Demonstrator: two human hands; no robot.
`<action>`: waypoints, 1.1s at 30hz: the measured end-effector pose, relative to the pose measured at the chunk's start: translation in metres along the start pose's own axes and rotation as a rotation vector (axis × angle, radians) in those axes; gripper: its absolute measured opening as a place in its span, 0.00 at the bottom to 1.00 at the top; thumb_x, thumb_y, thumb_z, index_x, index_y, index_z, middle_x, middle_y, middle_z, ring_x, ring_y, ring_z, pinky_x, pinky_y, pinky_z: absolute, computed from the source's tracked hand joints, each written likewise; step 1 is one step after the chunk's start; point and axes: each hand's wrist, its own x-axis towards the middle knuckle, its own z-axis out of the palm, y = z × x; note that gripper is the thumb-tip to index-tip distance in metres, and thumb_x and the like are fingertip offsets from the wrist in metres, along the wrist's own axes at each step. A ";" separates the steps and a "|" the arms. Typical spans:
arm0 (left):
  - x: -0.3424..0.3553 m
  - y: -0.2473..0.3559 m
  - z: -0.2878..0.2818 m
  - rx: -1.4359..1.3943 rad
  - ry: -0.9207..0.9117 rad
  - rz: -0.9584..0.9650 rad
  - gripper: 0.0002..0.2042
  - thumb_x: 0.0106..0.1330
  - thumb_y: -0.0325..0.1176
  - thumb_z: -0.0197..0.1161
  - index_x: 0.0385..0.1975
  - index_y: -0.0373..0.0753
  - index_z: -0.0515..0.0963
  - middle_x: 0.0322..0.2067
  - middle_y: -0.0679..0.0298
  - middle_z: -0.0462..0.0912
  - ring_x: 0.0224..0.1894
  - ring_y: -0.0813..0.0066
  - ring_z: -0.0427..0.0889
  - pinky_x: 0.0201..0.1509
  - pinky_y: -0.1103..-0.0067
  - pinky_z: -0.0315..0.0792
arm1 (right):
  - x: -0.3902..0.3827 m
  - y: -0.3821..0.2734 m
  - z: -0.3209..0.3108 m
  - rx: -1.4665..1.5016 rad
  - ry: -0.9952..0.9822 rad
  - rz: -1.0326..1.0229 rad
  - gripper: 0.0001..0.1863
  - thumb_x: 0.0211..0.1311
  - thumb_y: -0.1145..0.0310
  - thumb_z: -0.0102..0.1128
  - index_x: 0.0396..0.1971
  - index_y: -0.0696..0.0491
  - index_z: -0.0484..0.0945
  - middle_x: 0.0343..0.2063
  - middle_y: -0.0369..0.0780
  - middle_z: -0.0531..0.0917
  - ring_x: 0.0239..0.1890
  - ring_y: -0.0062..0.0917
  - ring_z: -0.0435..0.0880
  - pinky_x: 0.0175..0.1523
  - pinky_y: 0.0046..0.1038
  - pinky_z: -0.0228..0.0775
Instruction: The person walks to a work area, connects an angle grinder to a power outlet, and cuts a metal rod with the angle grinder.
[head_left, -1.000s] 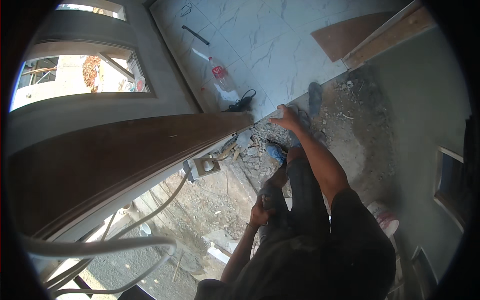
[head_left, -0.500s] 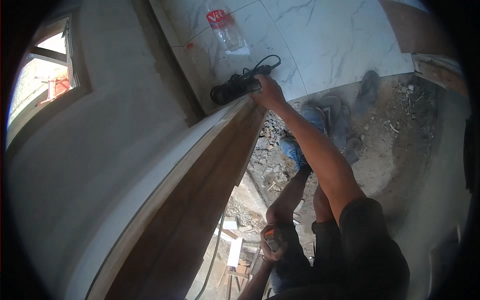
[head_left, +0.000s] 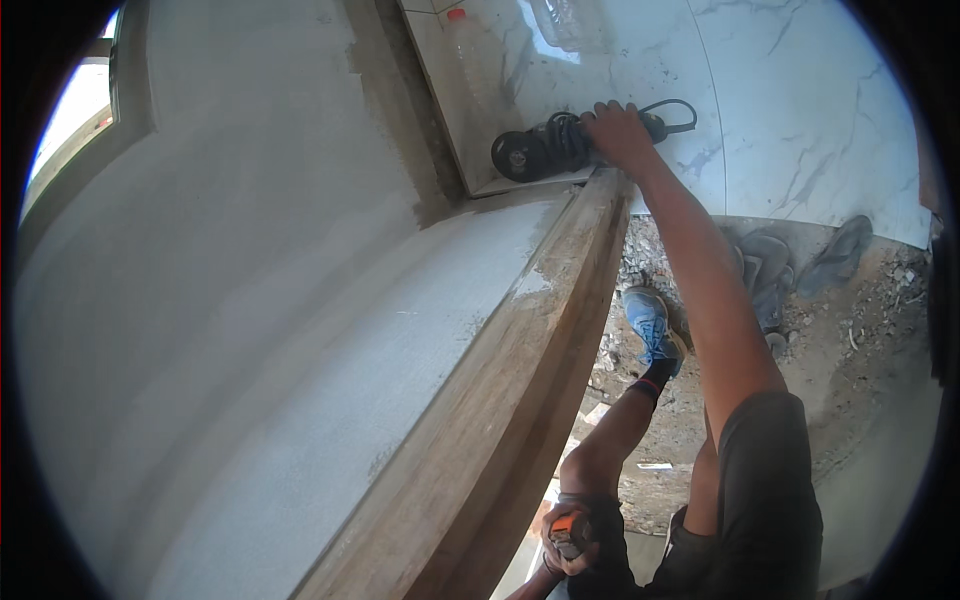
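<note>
At the far end of a wooden beam (head_left: 480,420), my right hand (head_left: 620,138) is closed over a black angle grinder (head_left: 535,150). Its round disc end points left, and a dark cord is wound about the body and loops out on the right. The grinder rests on or just above the edge of the tiled floor; I cannot tell which. Low in the view, my left hand (head_left: 560,550) is wrapped round a compact orange-and-black object (head_left: 569,533), shaped like a tape measure. It is held near my thigh, beside the beam.
A grey plastered wall (head_left: 280,250) fills the left, with a window (head_left: 75,110) at its edge. Clear plastic bottles (head_left: 570,22) stand or lie on the marble-patterned tiles (head_left: 800,110). Sandals (head_left: 840,258) and rubble (head_left: 900,285) lie below the tile edge, near my blue shoe (head_left: 650,320).
The view has shifted, so the beam, grinder and tiles sit further right in it. Both hands keep their holds. One of my shoes no longer shows.
</note>
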 end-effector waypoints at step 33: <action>-0.182 -0.037 -0.092 -0.484 0.042 -0.103 0.12 0.53 0.33 0.59 0.35 0.35 0.69 0.21 0.60 0.75 0.16 0.73 0.73 0.17 0.78 0.69 | -0.725 0.016 -0.336 0.179 -0.281 0.947 0.33 0.25 0.54 0.77 0.36 0.58 0.81 0.38 0.48 0.83 0.42 0.40 0.83 0.46 0.39 0.75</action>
